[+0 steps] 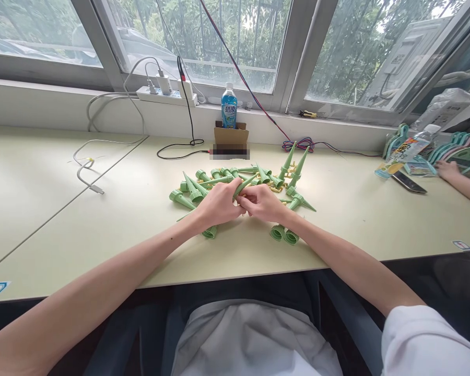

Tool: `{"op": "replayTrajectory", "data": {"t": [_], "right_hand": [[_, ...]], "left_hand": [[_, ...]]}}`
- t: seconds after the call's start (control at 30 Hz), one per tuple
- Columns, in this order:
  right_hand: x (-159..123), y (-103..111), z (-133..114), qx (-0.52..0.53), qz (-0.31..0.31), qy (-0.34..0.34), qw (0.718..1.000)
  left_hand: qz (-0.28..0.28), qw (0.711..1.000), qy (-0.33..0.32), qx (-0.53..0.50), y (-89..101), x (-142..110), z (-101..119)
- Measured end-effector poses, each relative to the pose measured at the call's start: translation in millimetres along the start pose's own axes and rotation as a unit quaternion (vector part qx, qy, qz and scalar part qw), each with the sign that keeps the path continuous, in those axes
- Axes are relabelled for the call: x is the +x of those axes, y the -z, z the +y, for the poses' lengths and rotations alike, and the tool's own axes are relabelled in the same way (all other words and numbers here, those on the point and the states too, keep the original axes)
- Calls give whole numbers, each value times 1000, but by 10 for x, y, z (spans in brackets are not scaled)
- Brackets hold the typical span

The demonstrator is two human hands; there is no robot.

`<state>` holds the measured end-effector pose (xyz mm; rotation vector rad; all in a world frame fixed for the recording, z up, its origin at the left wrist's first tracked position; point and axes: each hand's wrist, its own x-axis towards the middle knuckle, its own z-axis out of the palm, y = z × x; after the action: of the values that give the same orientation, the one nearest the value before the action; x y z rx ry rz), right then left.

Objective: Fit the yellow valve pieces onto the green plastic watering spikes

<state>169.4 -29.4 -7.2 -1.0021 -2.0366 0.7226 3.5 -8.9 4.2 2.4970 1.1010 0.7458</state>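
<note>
My left hand (221, 202) is closed around a green plastic plant-watering spike (246, 184), its pointed end slanting up to the right. Pressed against it, my right hand (263, 202) pinches at the lower end of this spike; what lies between its fingertips is mostly hidden. Around both hands lie several more green spikes (178, 197), some on their sides. Two of them (293, 159) point upward at the back right. Small yellow plastic valve pieces (274, 187) are scattered among them. Two open threaded ends (291, 237) face me beneath my right wrist.
A blue bottle (229, 108) stands in a small cardboard box (230, 134) by the window. A power strip (166, 95) with cables is at the back left. At right are a phone (409, 183), a drink bottle (409, 149), hangers (468, 151) and another person's hand (448, 169).
</note>
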Motion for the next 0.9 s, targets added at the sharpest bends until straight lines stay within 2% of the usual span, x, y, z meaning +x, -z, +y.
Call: {"op": "replayTrajectory", "data": {"t": [0.9], "right_hand": [[-3, -6, 20, -20, 7, 6, 1000]], "left_hand": [[3, 1000, -1, 4, 0, 1, 7]]}}
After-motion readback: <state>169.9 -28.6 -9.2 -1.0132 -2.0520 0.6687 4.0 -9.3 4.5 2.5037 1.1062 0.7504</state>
